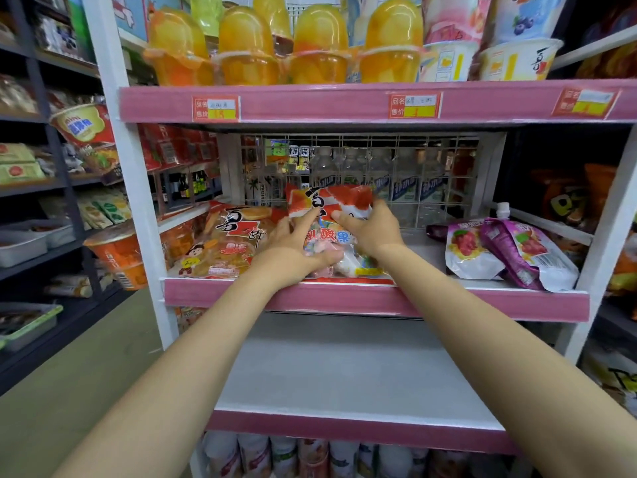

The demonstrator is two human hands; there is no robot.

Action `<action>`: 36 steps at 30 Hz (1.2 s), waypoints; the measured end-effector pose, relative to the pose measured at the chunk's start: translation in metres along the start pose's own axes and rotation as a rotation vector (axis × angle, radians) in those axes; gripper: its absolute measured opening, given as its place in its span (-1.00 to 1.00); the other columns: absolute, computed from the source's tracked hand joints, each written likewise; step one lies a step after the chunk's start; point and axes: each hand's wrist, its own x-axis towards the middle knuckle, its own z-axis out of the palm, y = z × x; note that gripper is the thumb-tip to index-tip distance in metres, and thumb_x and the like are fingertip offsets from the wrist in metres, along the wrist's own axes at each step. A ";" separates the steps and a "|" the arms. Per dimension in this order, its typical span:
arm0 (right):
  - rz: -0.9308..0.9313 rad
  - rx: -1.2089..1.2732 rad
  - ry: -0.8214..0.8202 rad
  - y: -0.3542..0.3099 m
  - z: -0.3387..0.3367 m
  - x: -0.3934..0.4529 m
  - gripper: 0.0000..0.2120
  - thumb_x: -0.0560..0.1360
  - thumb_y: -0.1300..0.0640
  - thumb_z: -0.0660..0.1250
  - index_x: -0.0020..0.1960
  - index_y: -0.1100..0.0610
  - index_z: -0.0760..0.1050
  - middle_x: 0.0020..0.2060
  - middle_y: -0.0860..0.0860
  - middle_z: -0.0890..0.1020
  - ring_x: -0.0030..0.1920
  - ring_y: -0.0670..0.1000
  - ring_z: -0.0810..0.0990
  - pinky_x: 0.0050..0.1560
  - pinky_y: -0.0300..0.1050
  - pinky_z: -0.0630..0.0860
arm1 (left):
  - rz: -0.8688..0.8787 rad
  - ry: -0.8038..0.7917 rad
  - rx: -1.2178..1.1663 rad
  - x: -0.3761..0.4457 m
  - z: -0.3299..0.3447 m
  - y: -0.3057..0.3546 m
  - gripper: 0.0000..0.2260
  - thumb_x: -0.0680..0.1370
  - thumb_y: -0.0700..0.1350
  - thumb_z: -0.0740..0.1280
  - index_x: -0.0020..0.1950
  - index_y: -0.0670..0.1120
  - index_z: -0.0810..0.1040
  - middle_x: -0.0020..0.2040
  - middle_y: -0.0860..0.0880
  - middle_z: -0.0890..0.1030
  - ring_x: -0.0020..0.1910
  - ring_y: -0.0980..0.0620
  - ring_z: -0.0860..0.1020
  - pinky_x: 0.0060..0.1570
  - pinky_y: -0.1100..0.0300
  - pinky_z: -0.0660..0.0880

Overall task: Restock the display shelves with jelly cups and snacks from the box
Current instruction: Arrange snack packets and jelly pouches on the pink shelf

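Note:
A clear bag of jelly cups with a red top stands on the middle pink-edged shelf. My left hand holds its lower left side, fingers curled against it. My right hand grips its right side, thumb across the front. To the left lies a second jelly bag with an orange top. Purple and white spouted pouches lie at the shelf's right end. Large orange jelly cups fill the top shelf.
A bare white shelf sits below the middle one, with cups under it. A wire grid backs the middle shelf, bottles behind it. Dark racks of snacks stand left; white posts frame the unit.

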 end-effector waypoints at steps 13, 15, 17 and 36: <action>0.028 -0.167 -0.191 0.007 -0.009 0.003 -0.24 0.47 -0.25 0.40 0.51 0.10 0.25 0.48 0.05 0.37 0.45 0.17 0.36 0.34 0.09 0.39 | 0.106 0.082 0.215 -0.020 -0.011 -0.042 -0.14 0.31 0.62 -0.06 0.57 0.32 0.05 0.63 0.01 0.07 0.60 -0.05 0.03 0.53 -0.10 -0.07; 0.083 -0.433 -0.196 0.007 -0.004 0.006 -0.14 0.46 -0.40 0.28 0.57 0.08 0.16 0.51 0.16 0.29 0.50 0.24 0.24 0.43 0.16 0.28 | 0.096 0.072 0.236 -0.018 -0.012 -0.043 -0.15 0.29 0.64 -0.06 0.55 0.39 0.00 0.64 0.04 0.02 0.61 -0.04 -0.03 0.52 -0.17 -0.13; 0.181 -0.453 -0.226 0.005 0.000 0.008 -0.06 0.47 -0.43 0.23 0.60 0.12 0.04 0.53 0.23 0.22 0.51 0.28 0.22 0.43 0.17 0.26 | 0.073 0.054 0.247 -0.016 -0.011 -0.045 -0.15 0.26 0.66 -0.07 0.53 0.43 -0.03 0.64 0.07 -0.01 0.61 -0.02 -0.07 0.50 -0.23 -0.17; -0.306 -0.796 -0.437 -0.017 0.028 0.000 -0.30 0.43 -0.53 0.08 0.52 -0.42 0.02 0.62 -0.04 0.00 0.58 0.26 -0.06 0.52 0.29 -0.07 | 0.112 0.099 0.102 -0.018 -0.011 -0.049 -0.08 0.33 0.58 0.17 0.59 0.26 -0.02 0.62 0.11 0.10 0.60 0.03 0.00 0.53 -0.24 -0.08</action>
